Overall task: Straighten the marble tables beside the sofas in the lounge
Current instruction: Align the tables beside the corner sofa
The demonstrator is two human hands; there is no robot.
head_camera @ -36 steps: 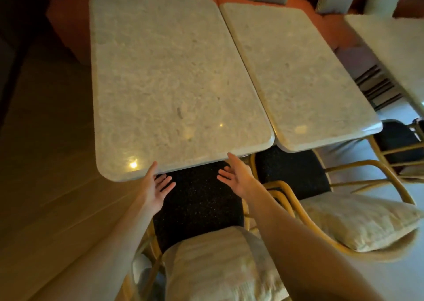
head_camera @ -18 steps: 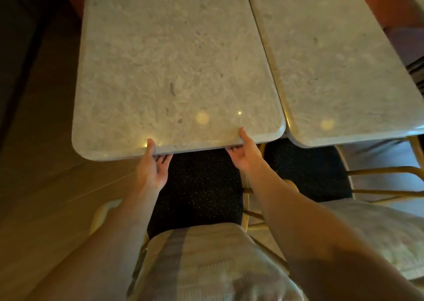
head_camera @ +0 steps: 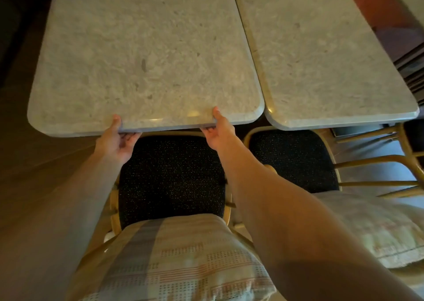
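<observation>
Hands grip the near edge of the left marble tabletop (head_camera: 146, 55): the left hand (head_camera: 114, 140) and the right hand (head_camera: 218, 133) each lay a thumb on top and curl the fingers underneath, arms stretched forward over a dark-seated chair (head_camera: 171, 176). This looks like the straightening step for this table. It sits just beside the right marble tabletop (head_camera: 321, 55), and its near edge lies slightly nearer than its neighbour's. The next move probably calls for an even push or slight twist from both hands, lining the near edges up without knocking the chair below.
</observation>
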